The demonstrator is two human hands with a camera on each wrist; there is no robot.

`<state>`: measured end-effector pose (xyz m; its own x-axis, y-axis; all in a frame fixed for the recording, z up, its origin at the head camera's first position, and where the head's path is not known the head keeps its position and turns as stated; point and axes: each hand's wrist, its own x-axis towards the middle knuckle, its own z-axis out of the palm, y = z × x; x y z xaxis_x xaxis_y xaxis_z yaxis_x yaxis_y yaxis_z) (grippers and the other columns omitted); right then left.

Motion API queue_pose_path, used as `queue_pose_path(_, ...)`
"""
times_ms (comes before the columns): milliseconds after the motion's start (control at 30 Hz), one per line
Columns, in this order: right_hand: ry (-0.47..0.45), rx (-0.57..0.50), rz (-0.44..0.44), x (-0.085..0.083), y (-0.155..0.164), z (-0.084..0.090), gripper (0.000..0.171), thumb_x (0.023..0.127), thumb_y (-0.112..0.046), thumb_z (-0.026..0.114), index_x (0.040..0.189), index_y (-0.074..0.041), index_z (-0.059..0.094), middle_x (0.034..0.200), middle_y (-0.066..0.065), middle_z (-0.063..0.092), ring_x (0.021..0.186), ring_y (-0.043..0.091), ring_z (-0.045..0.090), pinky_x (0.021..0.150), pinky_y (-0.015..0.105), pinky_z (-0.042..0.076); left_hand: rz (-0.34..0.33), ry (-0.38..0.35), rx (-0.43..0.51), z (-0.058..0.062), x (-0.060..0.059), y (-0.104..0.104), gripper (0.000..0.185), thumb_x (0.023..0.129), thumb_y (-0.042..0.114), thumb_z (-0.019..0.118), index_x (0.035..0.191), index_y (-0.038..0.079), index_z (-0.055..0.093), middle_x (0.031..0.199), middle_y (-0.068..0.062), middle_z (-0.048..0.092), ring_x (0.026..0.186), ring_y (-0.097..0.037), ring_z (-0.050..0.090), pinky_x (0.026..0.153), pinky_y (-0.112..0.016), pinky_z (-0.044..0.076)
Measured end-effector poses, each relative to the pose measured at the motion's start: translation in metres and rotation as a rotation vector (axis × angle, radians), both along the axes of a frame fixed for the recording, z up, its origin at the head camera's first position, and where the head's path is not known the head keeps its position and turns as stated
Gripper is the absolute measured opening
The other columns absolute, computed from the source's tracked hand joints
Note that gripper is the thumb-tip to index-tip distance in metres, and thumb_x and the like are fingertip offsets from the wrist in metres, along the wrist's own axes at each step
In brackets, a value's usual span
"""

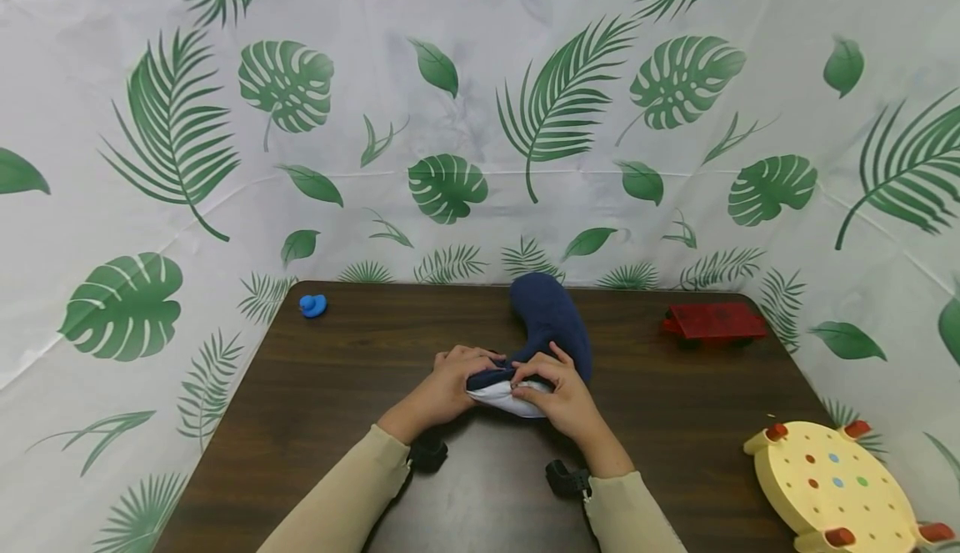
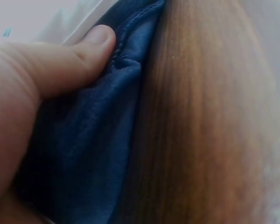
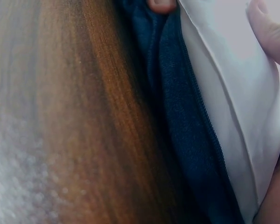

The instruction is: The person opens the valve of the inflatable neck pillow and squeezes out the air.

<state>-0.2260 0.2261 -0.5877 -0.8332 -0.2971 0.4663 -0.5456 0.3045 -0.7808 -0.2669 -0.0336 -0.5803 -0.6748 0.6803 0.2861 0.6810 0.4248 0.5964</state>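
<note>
A curved navy-blue cushion (image 1: 551,319) lies on the dark wooden table (image 1: 360,369), its near end showing a white inner pad (image 1: 517,399). My left hand (image 1: 457,378) grips the blue cover's open edge (image 2: 126,60), thumb (image 2: 91,44) pressed on the seam. My right hand (image 1: 555,390) pinches the same opening from the other side, fingers curled over the white pad (image 3: 233,116) beside the zipper (image 3: 200,102). Both hands sit close together at the cushion's near end.
A small blue duck toy (image 1: 312,305) sits at the table's far left. A red toy block (image 1: 714,321) lies at the far right. A yellow wooden stool (image 1: 832,482) lies upturned at the near right corner. A leaf-print cloth (image 1: 480,119) hangs behind.
</note>
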Motion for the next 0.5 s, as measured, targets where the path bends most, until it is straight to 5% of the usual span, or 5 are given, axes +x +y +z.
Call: queue_pose_path(500,-0.033,0.023,0.012,0.0021,-0.0001,0.0035,0.02,0.09,-0.015,0.088,0.1,-0.03,0.079,0.102,-0.006,0.077,0.109,0.014,0.07,0.133,0.058,0.008,-0.014,0.01,0.041,0.0001,-0.0007,-0.0009,0.02,0.099,0.027,0.08,0.118,0.028,0.078,0.142,0.004,0.075,0.12,-0.02,0.062,0.091,-0.041,0.03)
